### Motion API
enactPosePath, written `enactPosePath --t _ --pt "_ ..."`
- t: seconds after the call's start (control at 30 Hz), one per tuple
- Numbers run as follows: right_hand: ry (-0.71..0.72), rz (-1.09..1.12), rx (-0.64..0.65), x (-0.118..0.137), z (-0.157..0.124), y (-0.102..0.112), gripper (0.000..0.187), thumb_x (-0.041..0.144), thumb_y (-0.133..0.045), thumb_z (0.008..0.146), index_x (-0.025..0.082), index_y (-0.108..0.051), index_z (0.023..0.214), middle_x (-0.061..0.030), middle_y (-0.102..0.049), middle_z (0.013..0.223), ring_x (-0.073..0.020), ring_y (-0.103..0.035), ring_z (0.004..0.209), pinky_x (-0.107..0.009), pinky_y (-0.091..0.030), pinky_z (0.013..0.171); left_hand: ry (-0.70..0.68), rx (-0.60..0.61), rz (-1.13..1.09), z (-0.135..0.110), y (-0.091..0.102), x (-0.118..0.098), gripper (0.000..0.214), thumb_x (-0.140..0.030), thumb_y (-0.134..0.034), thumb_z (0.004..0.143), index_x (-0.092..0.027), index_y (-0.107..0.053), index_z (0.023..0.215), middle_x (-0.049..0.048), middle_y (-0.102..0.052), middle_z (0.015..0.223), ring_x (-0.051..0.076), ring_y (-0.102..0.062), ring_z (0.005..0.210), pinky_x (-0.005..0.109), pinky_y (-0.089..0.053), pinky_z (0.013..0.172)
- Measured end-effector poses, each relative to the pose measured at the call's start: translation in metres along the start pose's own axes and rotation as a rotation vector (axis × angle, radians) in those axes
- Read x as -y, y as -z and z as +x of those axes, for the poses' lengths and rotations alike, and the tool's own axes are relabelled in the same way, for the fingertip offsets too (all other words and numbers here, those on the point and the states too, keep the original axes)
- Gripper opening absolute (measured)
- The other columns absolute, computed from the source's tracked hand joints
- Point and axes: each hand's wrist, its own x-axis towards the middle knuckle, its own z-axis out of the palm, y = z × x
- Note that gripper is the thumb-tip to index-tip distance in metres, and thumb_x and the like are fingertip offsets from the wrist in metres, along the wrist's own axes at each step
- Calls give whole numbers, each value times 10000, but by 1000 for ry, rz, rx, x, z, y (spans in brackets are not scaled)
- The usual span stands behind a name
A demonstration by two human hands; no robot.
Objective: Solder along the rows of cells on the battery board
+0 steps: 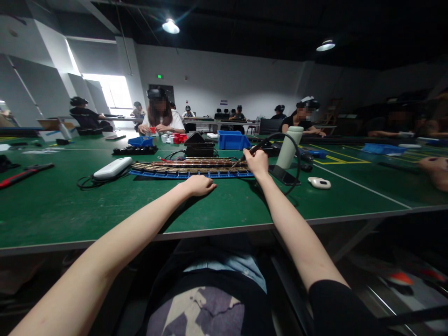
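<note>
In my right hand point(257, 163), the fingers are closed round a soldering iron point(241, 159). Its thin tip slants down to the left over a long blue rack point(175, 176) that carries rows of copper-coloured strips or wires point(182, 164). From the back of the iron a thick black cable point(297, 161) loops to the right. My left hand point(199, 185) rests on the green table at the rack's front edge, fingers curled together; what is in them, if anything, is hidden.
A pale green bottle point(291, 147) stands right of my right hand, a small white case point(319, 183) beyond it. Left of the rack lies a white device point(114, 168) with a cord. Behind are a black box point(199, 145) and a blue bin point(233, 139). Across the table sits a person point(175, 122).
</note>
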Motion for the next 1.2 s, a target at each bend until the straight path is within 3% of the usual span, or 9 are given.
enactPosePath --t 0.67,1.2 --pt "-101 -99 9 0 1 0 400 457 -451 813 127 -673 860 -184 -678 880 -286 -645 877 -367 -484 771 8 -6 -18 1 -2 1 502 -487 -259 920 -168 -645 962 136 -685 942 267 -651 897 323 -470 727" --pt "-203 -107 29 -6 6 2 396 438 -429 814 128 -654 915 -191 -666 973 -302 -631 950 -401 -470 824 14 -2 -27 0 -1 0 495 -475 -270 919 -163 -651 968 137 -689 939 253 -644 917 309 -462 750"
